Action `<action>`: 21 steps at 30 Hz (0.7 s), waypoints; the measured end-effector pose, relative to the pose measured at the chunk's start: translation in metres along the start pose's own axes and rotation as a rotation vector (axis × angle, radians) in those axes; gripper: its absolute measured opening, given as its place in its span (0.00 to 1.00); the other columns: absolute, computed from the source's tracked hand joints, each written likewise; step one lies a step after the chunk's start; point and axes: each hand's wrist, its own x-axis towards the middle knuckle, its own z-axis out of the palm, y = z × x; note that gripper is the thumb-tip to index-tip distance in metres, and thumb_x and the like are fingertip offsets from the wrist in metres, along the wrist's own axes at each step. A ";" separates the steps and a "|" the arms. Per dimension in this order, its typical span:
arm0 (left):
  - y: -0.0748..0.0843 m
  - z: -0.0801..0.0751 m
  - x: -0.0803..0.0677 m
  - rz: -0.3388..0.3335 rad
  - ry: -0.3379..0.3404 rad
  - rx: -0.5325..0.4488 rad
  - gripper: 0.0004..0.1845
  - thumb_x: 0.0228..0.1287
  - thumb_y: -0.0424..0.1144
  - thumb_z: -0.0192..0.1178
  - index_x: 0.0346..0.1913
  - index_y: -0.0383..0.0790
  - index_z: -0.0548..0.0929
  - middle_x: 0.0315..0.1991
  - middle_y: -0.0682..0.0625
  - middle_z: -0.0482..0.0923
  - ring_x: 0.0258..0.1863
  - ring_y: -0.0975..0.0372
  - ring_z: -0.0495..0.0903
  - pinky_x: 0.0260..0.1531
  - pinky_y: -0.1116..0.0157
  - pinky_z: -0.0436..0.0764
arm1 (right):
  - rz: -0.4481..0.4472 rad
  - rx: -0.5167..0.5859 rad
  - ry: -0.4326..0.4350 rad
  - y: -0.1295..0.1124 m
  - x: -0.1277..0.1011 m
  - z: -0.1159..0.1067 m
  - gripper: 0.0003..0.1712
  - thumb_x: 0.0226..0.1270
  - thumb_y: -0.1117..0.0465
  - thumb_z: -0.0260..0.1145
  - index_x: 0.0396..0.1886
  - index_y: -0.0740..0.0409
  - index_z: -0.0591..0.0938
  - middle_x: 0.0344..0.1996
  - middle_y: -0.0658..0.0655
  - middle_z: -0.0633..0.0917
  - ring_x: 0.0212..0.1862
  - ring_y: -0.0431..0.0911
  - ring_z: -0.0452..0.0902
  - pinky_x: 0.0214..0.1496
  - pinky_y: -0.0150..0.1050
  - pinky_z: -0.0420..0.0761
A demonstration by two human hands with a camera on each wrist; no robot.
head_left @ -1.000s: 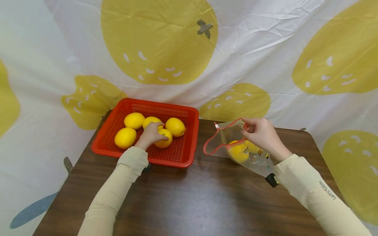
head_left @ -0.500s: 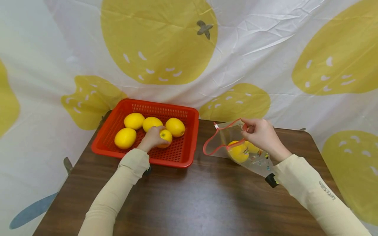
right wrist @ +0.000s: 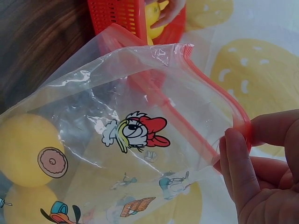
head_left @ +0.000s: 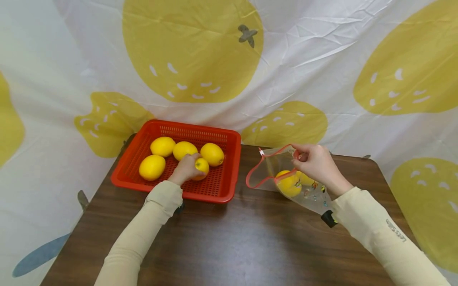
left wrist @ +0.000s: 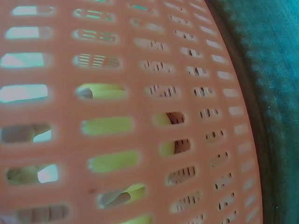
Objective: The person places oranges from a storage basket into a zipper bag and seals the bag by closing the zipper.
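In the head view my left hand [head_left: 187, 169] reaches into the red plastic basket [head_left: 233, 167] and grips a yellow lemon [head_left: 202, 165], its stubby end facing up. Several more lemons [head_left: 152, 167] lie behind and left of it. My right hand [head_left: 316, 163] pinches the rim of a clear zip bag [head_left: 262, 180] with a red zip edge, its mouth spread toward the basket. Lemons [head_left: 288, 186] rest inside the bag. The right wrist view shows thumb and fingers [right wrist: 243, 163] on the red edge. Basket slots [left wrist: 112, 125] block most of the left wrist view.
The basket and bag stand on a dark wooden table [head_left: 247, 238], the basket toward the back left. A white cloth [head_left: 286, 71] printed with yellow fruit hangs directly behind. A white zip slider [head_left: 262, 152] sits at the bag's far corner.
My left hand has closed round the front lemon, turning its end upward and shifting it slightly right. The right hand and the bag have hardly moved.
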 end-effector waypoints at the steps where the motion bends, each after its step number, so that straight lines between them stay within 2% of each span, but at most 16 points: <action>1: 0.000 0.000 0.000 -0.005 -0.003 -0.001 0.36 0.51 0.39 0.66 0.63 0.32 0.64 0.60 0.33 0.63 0.59 0.45 0.62 0.56 0.50 0.65 | -0.002 -0.001 0.000 0.000 0.000 0.000 0.25 0.52 0.67 0.61 0.54 0.69 0.75 0.27 0.60 0.84 0.22 0.42 0.74 0.17 0.32 0.68; 13: -0.002 0.001 0.000 0.000 0.015 0.004 0.35 0.50 0.39 0.67 0.62 0.33 0.66 0.60 0.33 0.62 0.59 0.44 0.61 0.55 0.50 0.65 | -0.007 0.001 -0.020 -0.001 -0.001 -0.001 0.26 0.53 0.67 0.61 0.54 0.69 0.75 0.28 0.60 0.84 0.21 0.42 0.73 0.18 0.32 0.68; 21: -0.003 0.003 0.003 0.005 0.037 0.010 0.35 0.48 0.39 0.69 0.60 0.33 0.68 0.60 0.34 0.63 0.60 0.44 0.61 0.56 0.50 0.65 | 0.016 0.009 -0.028 0.000 -0.001 -0.001 0.26 0.53 0.67 0.62 0.55 0.68 0.74 0.30 0.60 0.84 0.27 0.45 0.77 0.21 0.32 0.71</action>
